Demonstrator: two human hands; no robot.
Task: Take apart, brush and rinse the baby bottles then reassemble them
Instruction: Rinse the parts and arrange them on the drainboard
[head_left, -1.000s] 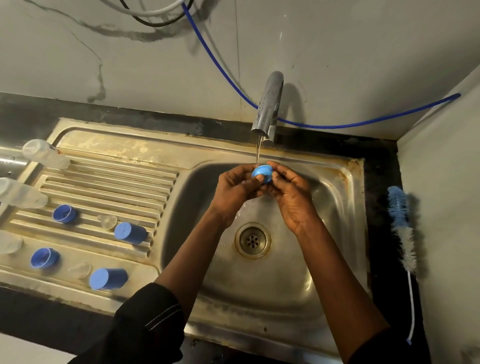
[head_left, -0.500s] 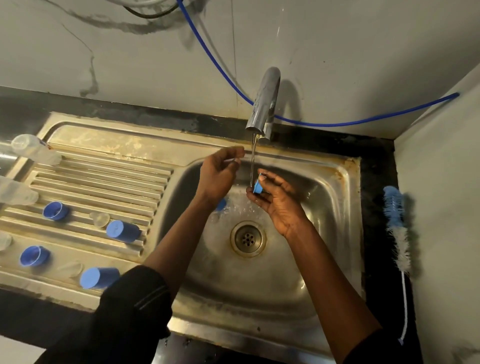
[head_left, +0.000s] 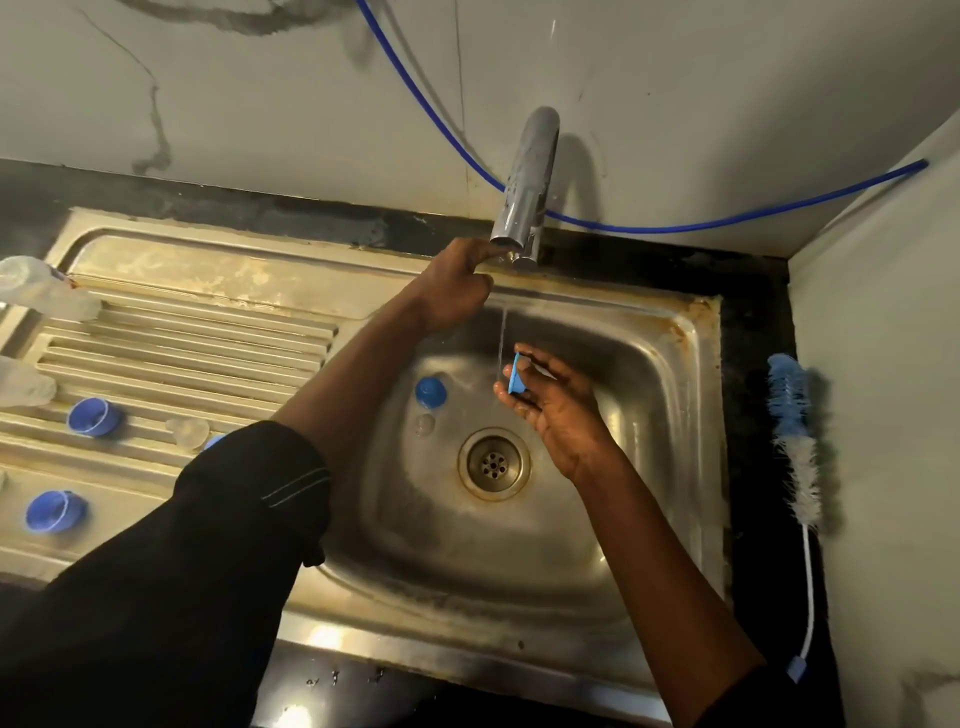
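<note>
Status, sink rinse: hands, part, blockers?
Grip: left hand at tap, unclear; right hand pinches blue collar at thin stream. In basin: blue cap, clear teat, loose.

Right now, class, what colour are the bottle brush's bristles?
On the bottle brush, blue upper bristles, white lower ones; head view.

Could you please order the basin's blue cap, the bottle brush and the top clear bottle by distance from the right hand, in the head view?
1. Blue cap, in the basin, left of the right hand.
2. Bottle brush, on the right counter.
3. Clear bottle, far left on the drainboard.
</note>
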